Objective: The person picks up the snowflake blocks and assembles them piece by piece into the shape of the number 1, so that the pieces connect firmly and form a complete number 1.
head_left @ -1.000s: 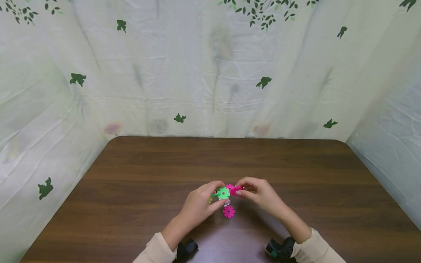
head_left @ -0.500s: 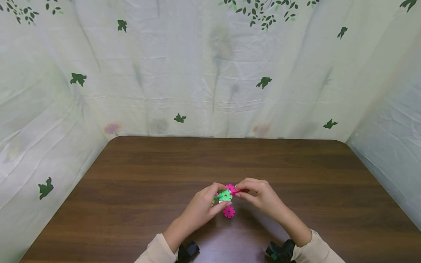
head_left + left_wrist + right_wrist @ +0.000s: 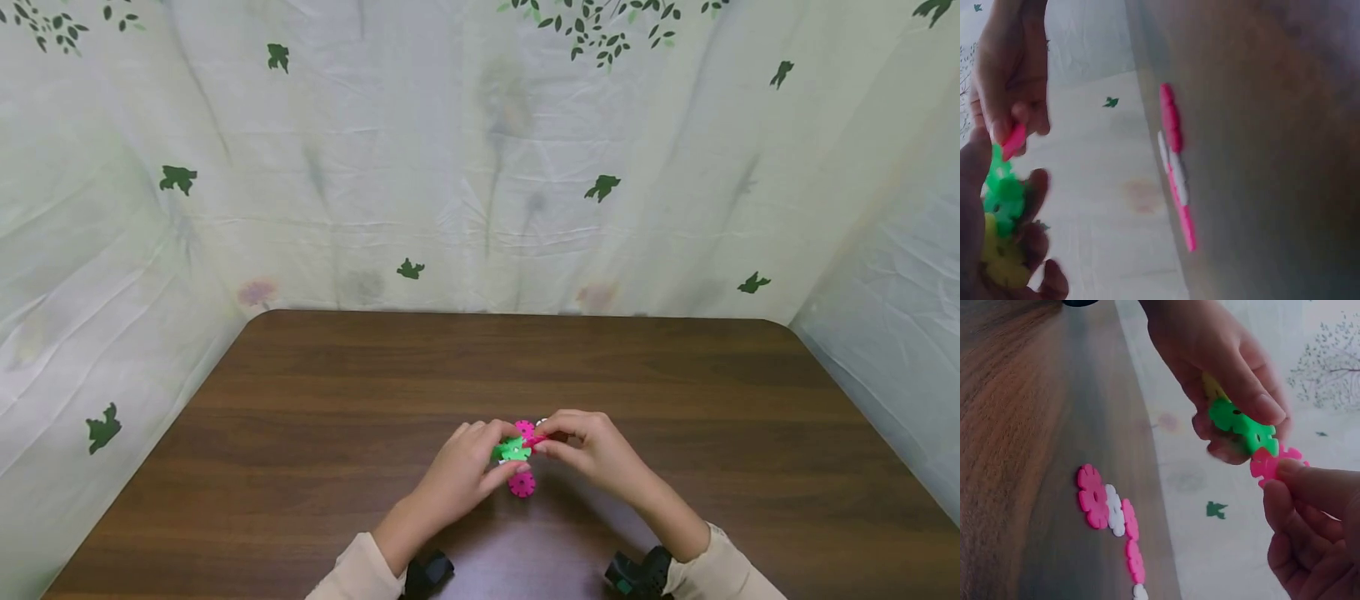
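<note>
My left hand (image 3: 465, 467) grips a short chain of notched plastic discs between thumb and fingers. In the right wrist view its green discs (image 3: 1235, 422) show plainly, with a yellow disc (image 3: 1211, 386) partly covered by the palm. My right hand (image 3: 596, 442) pinches a pink notched disc (image 3: 1265, 466) by its edge. That disc meets the end of the green part; whether their slots are locked together I cannot tell. Both hands are raised above the table.
Below the hands, a pink disc (image 3: 1092, 497), a white disc (image 3: 1115, 511) and several more pink and white ones lie in a row on the brown table (image 3: 375, 375). A pale curtain (image 3: 450, 167) with leaf prints surrounds the back and sides.
My left hand has shifted slightly right and nearer, and the green discs have tilted flatter against the pink one. The yellow disc has gone out of sight in the head view.
</note>
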### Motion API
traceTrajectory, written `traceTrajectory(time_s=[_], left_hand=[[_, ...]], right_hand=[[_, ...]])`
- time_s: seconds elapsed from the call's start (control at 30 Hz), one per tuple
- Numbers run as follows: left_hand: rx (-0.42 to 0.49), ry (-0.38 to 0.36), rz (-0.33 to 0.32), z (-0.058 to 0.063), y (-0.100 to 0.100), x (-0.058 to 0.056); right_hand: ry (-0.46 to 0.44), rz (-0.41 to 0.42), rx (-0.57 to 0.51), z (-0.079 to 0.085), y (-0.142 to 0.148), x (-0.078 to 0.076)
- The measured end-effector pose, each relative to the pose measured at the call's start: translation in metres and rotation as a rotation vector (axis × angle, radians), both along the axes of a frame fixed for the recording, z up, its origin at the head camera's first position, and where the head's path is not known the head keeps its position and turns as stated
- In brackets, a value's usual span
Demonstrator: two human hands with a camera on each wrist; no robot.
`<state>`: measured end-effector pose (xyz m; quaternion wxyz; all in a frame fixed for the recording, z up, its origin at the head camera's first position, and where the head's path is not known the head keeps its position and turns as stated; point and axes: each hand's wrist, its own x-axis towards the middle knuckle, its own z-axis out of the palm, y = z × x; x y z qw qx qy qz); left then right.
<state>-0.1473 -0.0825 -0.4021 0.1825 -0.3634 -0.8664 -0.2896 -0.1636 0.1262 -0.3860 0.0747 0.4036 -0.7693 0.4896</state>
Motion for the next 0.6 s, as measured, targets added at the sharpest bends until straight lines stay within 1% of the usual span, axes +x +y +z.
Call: traceTrajectory(time_s=[0.1, 0.2, 0.27, 0.33, 0.4, 0.47, 0.53, 0.6], left_hand=[[-0.040, 0.013, 0.005, 0.0031, -0.0031, -0.0015], [-0.070, 0.049, 0.006, 0.0074, -0.0048, -0.0010], [-0.078, 0.072, 0.006, 0.0095, -0.0044, 0.0001], [-0.072, 0.094, -0.004, 0.0101, -0.0029, 0.0016], [-0.049, 0.125, -0.015, 0.0090, -0.0010, 0.0024], [-0.024, 0.178, -0.011, 0.0069, 0.0010, 0.0023], [-0.007, 0.249, 0.014, 0.0050, 0.0024, 0.0017], [0.003, 0.302, 0.045, 0.0038, 0.0028, 0.0005]], right_hand=[[-0.185, -0.016, -0.004, 0.0007, 0.0002, 0.0009], [-0.360, -0.008, -0.052, -0.0006, -0.0010, 0.0006], [-0.452, 0.002, -0.100, -0.0016, -0.0023, 0.0007], [-0.526, 0.011, -0.148, -0.0024, -0.0041, 0.0011], [-0.573, -0.002, -0.174, -0.0030, -0.0060, 0.0023], [-0.595, -0.012, -0.183, -0.0034, -0.0081, 0.0031], [-0.593, -0.013, -0.182, -0.0037, -0.0093, 0.0036], [-0.568, -0.012, -0.179, -0.0041, -0.0088, 0.0029]])
